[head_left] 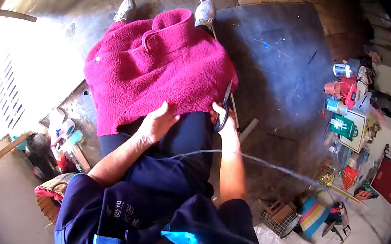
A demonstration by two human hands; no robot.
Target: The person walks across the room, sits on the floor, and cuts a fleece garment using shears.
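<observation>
A fluffy magenta cloth lies spread across my knees over dark trousers, with its lower edge near my hands. My right hand is closed around the dark handles of a pair of scissors, whose blades point forward beside the cloth's right edge. At the cloth's near edge is my left hand, fingers apart, the thumb pointing forward. Nothing shows in its grip. A thin bluish strand runs from my lap over my right forearm toward the right.
Bottles, boxes and small items crowd the right side. A wire basket and a striped roll stand at the lower right. On the left are a woven basket and a bright white panel. A pale stick lies beyond the scissors.
</observation>
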